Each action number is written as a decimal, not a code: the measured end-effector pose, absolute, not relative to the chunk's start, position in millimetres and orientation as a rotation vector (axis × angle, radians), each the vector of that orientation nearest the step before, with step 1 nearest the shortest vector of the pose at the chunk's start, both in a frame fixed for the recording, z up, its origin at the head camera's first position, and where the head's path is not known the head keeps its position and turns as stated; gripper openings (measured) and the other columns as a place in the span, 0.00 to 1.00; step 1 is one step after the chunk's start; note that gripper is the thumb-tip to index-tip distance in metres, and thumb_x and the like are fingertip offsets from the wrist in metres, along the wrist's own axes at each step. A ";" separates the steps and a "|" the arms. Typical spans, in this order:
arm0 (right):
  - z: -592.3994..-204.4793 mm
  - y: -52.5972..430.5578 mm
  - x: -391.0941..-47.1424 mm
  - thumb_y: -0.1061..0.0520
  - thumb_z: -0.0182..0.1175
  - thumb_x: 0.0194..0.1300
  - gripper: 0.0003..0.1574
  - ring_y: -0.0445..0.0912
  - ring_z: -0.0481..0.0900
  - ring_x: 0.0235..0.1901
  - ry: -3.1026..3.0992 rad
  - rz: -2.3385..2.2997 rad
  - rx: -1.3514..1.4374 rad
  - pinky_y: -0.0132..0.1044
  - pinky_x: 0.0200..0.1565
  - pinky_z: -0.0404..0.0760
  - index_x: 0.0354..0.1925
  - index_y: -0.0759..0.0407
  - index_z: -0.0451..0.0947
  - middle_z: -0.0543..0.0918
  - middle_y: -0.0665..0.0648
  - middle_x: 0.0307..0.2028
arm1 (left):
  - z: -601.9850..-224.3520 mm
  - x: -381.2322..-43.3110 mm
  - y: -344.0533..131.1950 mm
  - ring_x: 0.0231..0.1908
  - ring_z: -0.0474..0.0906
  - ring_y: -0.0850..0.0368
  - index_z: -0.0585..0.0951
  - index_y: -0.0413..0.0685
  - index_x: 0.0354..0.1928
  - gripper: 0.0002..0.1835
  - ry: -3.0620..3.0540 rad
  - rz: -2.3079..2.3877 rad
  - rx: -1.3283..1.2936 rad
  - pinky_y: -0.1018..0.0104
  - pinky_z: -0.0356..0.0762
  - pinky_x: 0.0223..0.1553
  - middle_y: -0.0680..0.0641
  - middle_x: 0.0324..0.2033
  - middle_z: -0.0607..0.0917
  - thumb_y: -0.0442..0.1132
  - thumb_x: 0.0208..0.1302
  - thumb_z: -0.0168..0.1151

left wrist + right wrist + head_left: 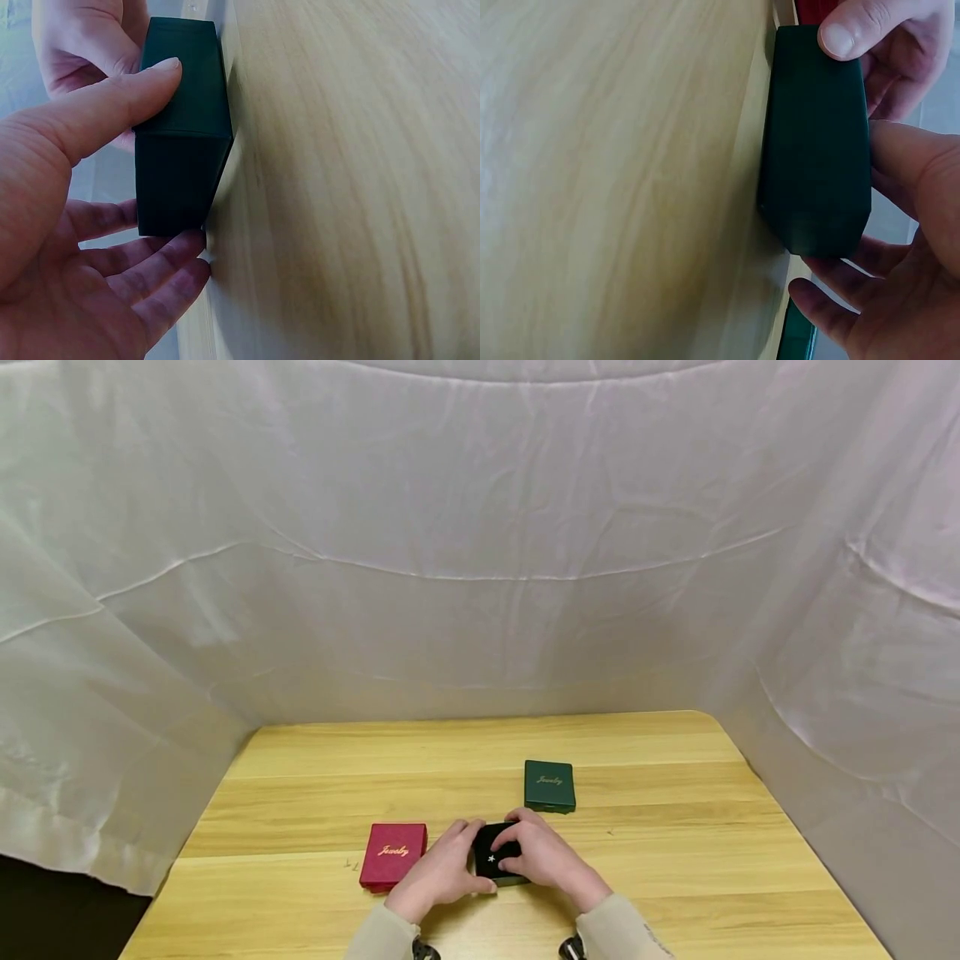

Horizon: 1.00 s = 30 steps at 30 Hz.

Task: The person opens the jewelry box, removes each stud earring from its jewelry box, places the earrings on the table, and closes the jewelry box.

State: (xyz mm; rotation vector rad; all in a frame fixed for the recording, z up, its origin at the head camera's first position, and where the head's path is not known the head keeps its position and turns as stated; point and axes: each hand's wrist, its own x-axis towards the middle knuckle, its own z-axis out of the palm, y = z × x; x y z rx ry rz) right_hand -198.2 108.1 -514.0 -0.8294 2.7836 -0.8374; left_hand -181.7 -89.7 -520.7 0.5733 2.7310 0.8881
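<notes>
A dark green jewelry box (513,881) sits uncovered on the table, its black lining (486,841) facing up. On that lining lies a small silver star-shaped piece (491,859). My left hand (444,870) grips the box from the left, thumb on the near wall and fingers reaching round the far side, as the left wrist view shows. From the right, my right hand (546,852) reaches over the box, with thumb and index finger down on the lining beside the star. Its other fingers are by the far wall. I cannot tell whether these fingertips pinch anything.
A red box (393,853) lettered "Jewelry" in gold lies just left of my left hand. Behind my right hand lies a green lid or box (550,785) with the same lettering. Pale fabric (480,627) hangs round the back and sides of the wooden table (675,860).
</notes>
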 end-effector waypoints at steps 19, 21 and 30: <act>-518.6 102.5 -199.6 0.57 0.74 0.54 0.05 0.56 0.71 0.56 2.812 -0.822 -0.842 0.54 0.56 0.74 0.31 0.46 0.88 0.77 0.59 0.53 | -521.0 -182.4 -89.7 0.53 0.74 0.50 0.67 0.39 0.69 0.49 2.728 0.889 0.582 0.50 0.74 0.57 0.41 0.57 0.74 0.53 0.48 0.77; -519.3 102.2 -199.7 0.57 0.74 0.55 0.05 0.55 0.71 0.56 2.815 -0.827 -0.843 0.54 0.56 0.74 0.31 0.47 0.88 0.77 0.59 0.53 | -520.9 -182.6 -89.7 0.53 0.74 0.50 0.67 0.38 0.69 0.49 2.729 0.891 0.585 0.50 0.74 0.57 0.41 0.57 0.74 0.53 0.48 0.77; -522.6 100.2 -201.1 0.57 0.73 0.56 0.06 0.54 0.73 0.54 2.849 -0.826 -0.853 0.52 0.55 0.75 0.28 0.45 0.87 0.79 0.57 0.50 | -521.1 -183.2 -89.6 0.53 0.74 0.49 0.66 0.38 0.69 0.49 2.737 0.882 0.595 0.51 0.74 0.56 0.41 0.57 0.73 0.54 0.49 0.77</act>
